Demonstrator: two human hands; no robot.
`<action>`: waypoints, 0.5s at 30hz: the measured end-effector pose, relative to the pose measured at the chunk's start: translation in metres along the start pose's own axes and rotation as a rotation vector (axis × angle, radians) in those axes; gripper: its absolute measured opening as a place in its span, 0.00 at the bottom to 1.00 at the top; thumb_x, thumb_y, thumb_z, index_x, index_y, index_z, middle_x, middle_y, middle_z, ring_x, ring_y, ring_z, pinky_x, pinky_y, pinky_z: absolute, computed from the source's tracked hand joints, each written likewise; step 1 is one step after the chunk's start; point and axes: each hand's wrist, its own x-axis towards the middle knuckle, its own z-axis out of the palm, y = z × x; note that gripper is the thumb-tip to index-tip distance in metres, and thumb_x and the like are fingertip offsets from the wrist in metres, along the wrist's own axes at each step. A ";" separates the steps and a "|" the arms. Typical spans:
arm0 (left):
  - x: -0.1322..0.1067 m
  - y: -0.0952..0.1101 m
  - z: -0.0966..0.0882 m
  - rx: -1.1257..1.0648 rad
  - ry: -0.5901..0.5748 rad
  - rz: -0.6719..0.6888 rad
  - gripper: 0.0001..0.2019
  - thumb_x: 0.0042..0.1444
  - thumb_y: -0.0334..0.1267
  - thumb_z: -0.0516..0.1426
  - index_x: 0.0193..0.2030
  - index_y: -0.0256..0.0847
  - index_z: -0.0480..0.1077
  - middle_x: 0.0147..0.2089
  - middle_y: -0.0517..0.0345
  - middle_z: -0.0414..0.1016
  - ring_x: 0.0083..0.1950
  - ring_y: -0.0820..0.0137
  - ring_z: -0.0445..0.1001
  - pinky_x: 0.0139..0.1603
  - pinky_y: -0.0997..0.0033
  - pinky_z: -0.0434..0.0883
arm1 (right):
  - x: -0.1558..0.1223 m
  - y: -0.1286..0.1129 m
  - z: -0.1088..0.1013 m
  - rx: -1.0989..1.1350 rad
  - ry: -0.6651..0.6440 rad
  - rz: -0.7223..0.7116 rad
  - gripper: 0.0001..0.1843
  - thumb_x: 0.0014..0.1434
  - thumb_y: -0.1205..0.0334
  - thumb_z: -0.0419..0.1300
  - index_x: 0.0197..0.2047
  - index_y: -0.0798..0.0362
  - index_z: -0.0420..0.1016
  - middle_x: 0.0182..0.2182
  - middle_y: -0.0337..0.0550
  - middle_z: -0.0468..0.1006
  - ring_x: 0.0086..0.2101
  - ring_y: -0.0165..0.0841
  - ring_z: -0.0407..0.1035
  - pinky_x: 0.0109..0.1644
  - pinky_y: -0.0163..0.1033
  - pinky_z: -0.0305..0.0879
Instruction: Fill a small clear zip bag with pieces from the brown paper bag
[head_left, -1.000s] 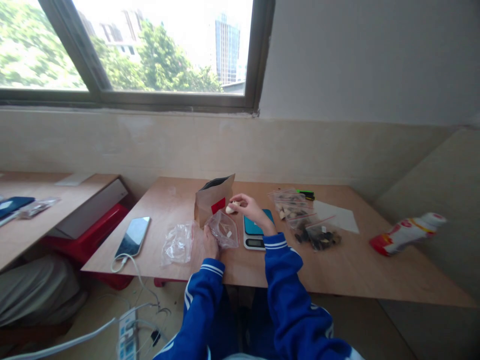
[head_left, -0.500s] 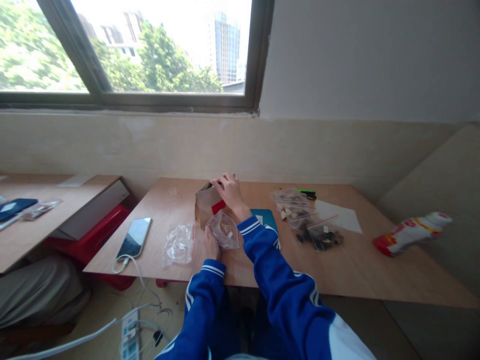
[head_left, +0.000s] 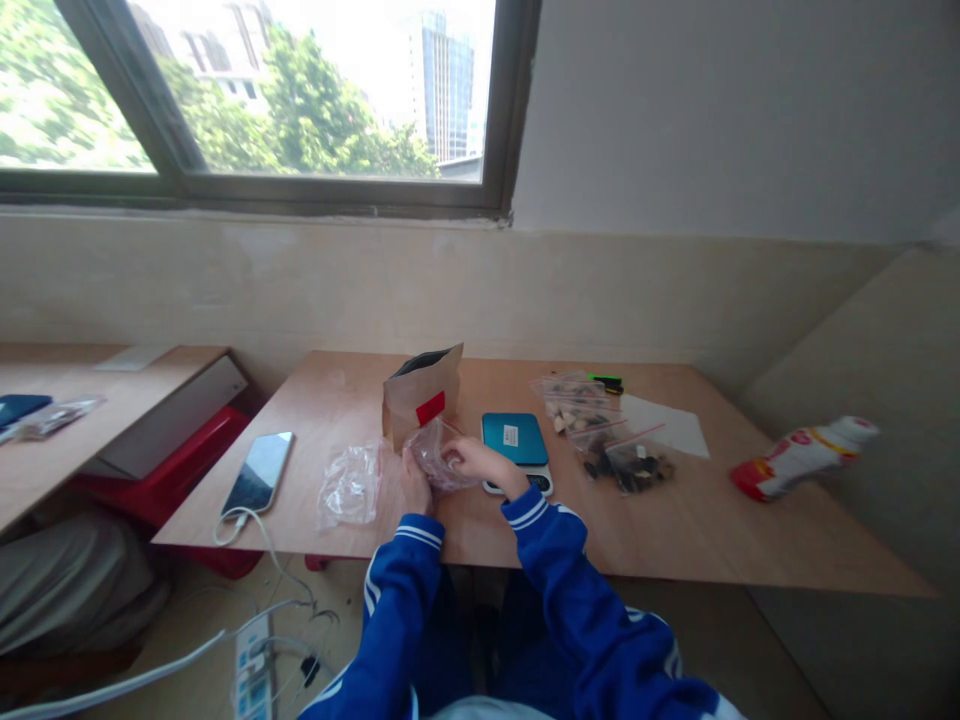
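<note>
A small clear plastic bag (head_left: pixel 435 452) stands on the wooden table (head_left: pixel 675 530) in front of me. My left hand (head_left: pixel 412 484) grips its lower left side. My right hand (head_left: pixel 471 460) is closed at the bag's mouth on the right, fingers pinched; whatever they hold is hidden. Just behind the bag stands an open brown paper pouch (head_left: pixel 421 398) with a red label. A teal kitchen scale (head_left: pixel 516 447) lies right of my right hand.
An empty crumpled plastic bag (head_left: pixel 349 485) lies left of my hands, a phone (head_left: pixel 258 473) on a cable farther left. Several filled zip bags (head_left: pixel 604 435), white paper (head_left: pixel 664 423) and a red-white bottle (head_left: pixel 799 455) lie to the right. A second desk (head_left: pixel 90 420) stands at left.
My right hand held a pale piece by the pouch, then reached into the brown pouch's top, and has now come back down to the mouth of the clear bag. The left hand stayed on the bag.
</note>
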 end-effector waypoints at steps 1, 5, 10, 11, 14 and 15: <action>-0.001 0.002 -0.001 -0.010 0.006 -0.007 0.28 0.66 0.48 0.36 0.51 0.31 0.70 0.46 0.41 0.78 0.46 0.61 0.77 0.48 0.61 0.74 | 0.000 0.001 0.006 0.000 -0.011 -0.011 0.17 0.47 0.80 0.58 0.39 0.56 0.79 0.41 0.49 0.79 0.43 0.39 0.72 0.48 0.39 0.66; -0.003 0.008 -0.003 -0.016 -0.005 -0.018 0.27 0.66 0.47 0.36 0.51 0.33 0.70 0.47 0.43 0.78 0.48 0.63 0.77 0.49 0.63 0.74 | 0.001 0.007 0.016 0.016 -0.068 -0.038 0.16 0.49 0.68 0.66 0.43 0.56 0.78 0.50 0.52 0.72 0.46 0.40 0.70 0.50 0.40 0.67; -0.004 0.015 -0.006 0.019 -0.081 0.006 0.23 0.66 0.42 0.40 0.47 0.35 0.72 0.47 0.44 0.78 0.51 0.61 0.76 0.53 0.61 0.72 | -0.003 0.013 0.020 0.011 -0.137 -0.063 0.14 0.45 0.67 0.69 0.38 0.55 0.77 0.43 0.47 0.75 0.43 0.40 0.69 0.50 0.42 0.66; -0.004 0.017 -0.006 0.029 -0.102 0.012 0.21 0.65 0.42 0.41 0.46 0.36 0.73 0.47 0.44 0.78 0.51 0.61 0.76 0.53 0.61 0.72 | -0.004 0.013 0.022 0.018 -0.151 -0.074 0.13 0.45 0.67 0.69 0.38 0.54 0.77 0.41 0.46 0.76 0.43 0.40 0.69 0.50 0.42 0.66; -0.001 0.020 -0.008 0.063 -0.153 0.034 0.17 0.64 0.42 0.46 0.43 0.38 0.74 0.44 0.46 0.79 0.50 0.62 0.77 0.51 0.63 0.72 | -0.006 0.009 0.028 0.047 -0.183 -0.118 0.15 0.47 0.68 0.68 0.40 0.55 0.77 0.42 0.46 0.77 0.43 0.39 0.70 0.51 0.40 0.66; 0.000 0.021 -0.009 0.080 -0.155 0.045 0.17 0.63 0.43 0.47 0.42 0.38 0.74 0.42 0.47 0.80 0.48 0.62 0.77 0.50 0.63 0.73 | -0.007 0.008 0.030 0.065 -0.193 -0.133 0.15 0.48 0.68 0.67 0.42 0.55 0.76 0.43 0.47 0.77 0.44 0.38 0.70 0.51 0.40 0.65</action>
